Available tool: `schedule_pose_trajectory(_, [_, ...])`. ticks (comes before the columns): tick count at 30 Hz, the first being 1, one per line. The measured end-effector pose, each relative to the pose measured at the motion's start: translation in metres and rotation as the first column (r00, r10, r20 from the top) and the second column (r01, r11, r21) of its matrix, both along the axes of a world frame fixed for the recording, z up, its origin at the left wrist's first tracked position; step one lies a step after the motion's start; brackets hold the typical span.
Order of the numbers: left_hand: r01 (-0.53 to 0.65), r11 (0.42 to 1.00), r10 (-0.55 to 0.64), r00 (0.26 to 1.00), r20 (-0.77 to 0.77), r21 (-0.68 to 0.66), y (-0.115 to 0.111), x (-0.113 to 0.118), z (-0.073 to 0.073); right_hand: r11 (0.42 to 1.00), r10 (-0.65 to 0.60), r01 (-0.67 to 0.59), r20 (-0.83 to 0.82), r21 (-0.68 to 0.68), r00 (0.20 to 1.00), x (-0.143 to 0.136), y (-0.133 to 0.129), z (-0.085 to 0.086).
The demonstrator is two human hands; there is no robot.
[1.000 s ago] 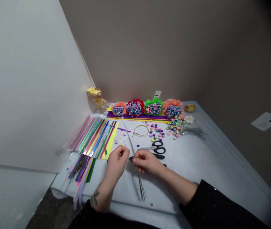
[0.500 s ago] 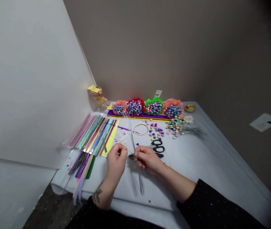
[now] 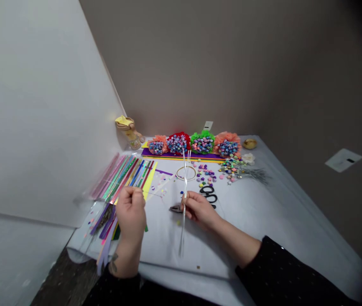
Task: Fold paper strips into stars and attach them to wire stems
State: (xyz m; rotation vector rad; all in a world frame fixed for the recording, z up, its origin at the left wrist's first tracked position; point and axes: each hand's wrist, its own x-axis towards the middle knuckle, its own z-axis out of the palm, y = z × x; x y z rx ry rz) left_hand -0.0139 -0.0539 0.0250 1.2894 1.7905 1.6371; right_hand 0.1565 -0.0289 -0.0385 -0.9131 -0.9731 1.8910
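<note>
Head view. Center, over desk point(image 3: 263, 212): R hand point(image 3: 201, 210), fingers pinching wire bundle point(image 3: 186, 180), held lengthwise near to far, its far part crossing in front of thin hoop point(image 3: 177, 174). L hand point(image 3: 131, 212), well apart to the left, fingers clenched on thin wire point(image 3: 153, 194), which juts out to the right. Pliers point(image 3: 175, 208), partly hidden, lie just beside R hand; black-handled scissors point(image 3: 211, 198) lie beyond it, to the right. Left: shiny strips point(image 3: 121, 178), w/ ribbons point(image 3: 104, 248) hanging over the near edge. Right of hoop: small stars point(image 3: 206, 174), mostly purple & pink; farther right, silvery stems point(image 3: 257, 175) w/ a white flower point(image 3: 248, 159) nearby. Far side: four ruffled bouquets point(image 3: 202, 143) in a row (orange, red, green, orange), btwn jar point(image 3: 133, 141) on left & yellowish oval object point(image 3: 249, 144) on right.
</note>
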Motion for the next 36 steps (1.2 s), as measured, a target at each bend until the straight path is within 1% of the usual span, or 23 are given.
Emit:
schedule_pose_trajectory(2, [0.027, 0.999, -0.028, 0.999, 0.039, 0.031, 0.002, -0.012, 0.009, 0.998, 0.042, -0.044, 0.049, 0.043, 0.998, 0.001, -0.002, 0.0])
schedule_pose_trajectory(4, [0.099, 0.994, -0.103, 0.991, 0.084, 0.043, 0.001, -0.023, 0.018, 0.991, 0.101, -0.11, 0.127, 0.072, 0.987, -0.003, -0.004, 0.003])
schedule_pose_trajectory(6, [0.157, 0.987, -0.159, 0.981, 0.109, 0.029, -0.002, -0.03, 0.024, 0.98, 0.16, -0.18, 0.204, 0.083, 0.966, -0.016, -0.002, 0.007])
schedule_pose_trajectory(8, [0.174, 0.985, -0.173, 0.979, 0.104, 0.001, -0.006, -0.035, 0.029, 0.97, 0.193, -0.223, 0.247, 0.099, 0.95, -0.036, 0.006, 0.012])
schedule_pose_trajectory(11, [0.145, 0.989, -0.144, 0.987, 0.077, -0.015, -0.011, -0.042, 0.03, 0.966, 0.166, -0.209, 0.255, 0.151, 0.953, -0.069, 0.024, 0.022])
schedule_pose_trajectory(13, [0.129, 0.992, -0.127, 0.989, 0.072, -0.017, -0.012, -0.046, 0.029, 0.971, 0.099, -0.149, 0.253, 0.189, 0.963, -0.082, 0.029, 0.029])
schedule_pose_trajectory(15, [0.135, 0.99, -0.131, 0.988, 0.082, -0.039, -0.013, -0.05, 0.025, 0.967, 0.05, -0.1, 0.211, 0.235, 0.976, -0.083, 0.024, 0.035])
schedule_pose_trajectory(16, [0.143, 0.989, -0.138, 0.986, 0.093, -0.05, -0.013, -0.052, 0.023, 0.961, 0.052, -0.093, 0.158, 0.26, 0.986, -0.08, 0.019, 0.038])
schedule_pose_trajectory(17, [0.15, 0.987, -0.143, 0.984, 0.105, -0.058, -0.013, -0.053, 0.021, 0.959, 0.086, -0.111, 0.105, 0.262, 0.991, -0.076, 0.012, 0.04])
schedule_pose_trajectory(19, [0.166, 0.984, -0.157, 0.98, 0.122, -0.066, -0.011, -0.051, 0.016, 0.959, 0.167, -0.169, 0.029, 0.225, 0.986, -0.065, 0.0, 0.044])
schedule_pose_trajectory(21, [0.19, 0.979, -0.18, 0.975, 0.132, -0.068, -0.007, -0.044, 0.012, 0.971, 0.214, -0.208, -0.041, 0.12, 0.976, -0.055, -0.009, 0.047])
schedule_pose_trajectory(23, [0.231, 0.97, -0.218, 0.964, 0.153, -0.073, -0.002, -0.034, 0.008, 0.978, 0.204, -0.209, -0.127, -0.023, 0.971, -0.048, -0.012, 0.048])
schedule_pose_trajectory(25, [0.29, 0.954, -0.268, 0.94, 0.209, -0.08, 0.002, -0.022, 0.003, 0.969, 0.176, -0.204, -0.19, -0.136, 0.966, -0.041, -0.014, 0.046])
schedule_pose_trajectory(27, [0.356, 0.929, -0.315, 0.902, 0.295, -0.096, 0.005, -0.01, -0.003, 0.959, 0.165, -0.208, -0.214, -0.191, 0.963, -0.033, -0.015, 0.043])
schedule_pose_trajectory(29, [0.389, 0.914, -0.328, 0.876, 0.353, -0.116, 0.005, 0.001, -0.009, 0.953, 0.167, -0.212, -0.21, -0.217, 0.963, -0.026, -0.019, 0.037])
schedule_pose_trajectory(30, [0.384, 0.914, -0.322, 0.883, 0.342, -0.13, 0.004, 0.006, -0.011, 0.952, 0.167, -0.21, -0.196, -0.225, 0.966, -0.023, -0.021, 0.034])
schedule_pose_trajectory(32, [0.335, 0.928, -0.296, 0.928, 0.225, -0.161, 0.001, 0.015, -0.015, 0.958, 0.152, -0.177, -0.126, -0.225, 0.98, -0.021, -0.027, 0.025])
schedule_pose_trajectory(34, [0.262, 0.947, -0.263, 0.965, 0.024, -0.184, -0.002, 0.022, -0.018, 0.973, 0.117, -0.119, -0.019, -0.2, 0.993, -0.021, -0.031, 0.016])
schedule_pose_trajectory(36, [0.24, 0.952, -0.272, 0.948, -0.167, -0.19, -0.002, 0.025, -0.022, 0.985, 0.087, -0.074, 0.075, -0.157, 0.993, -0.023, -0.034, 0.009])
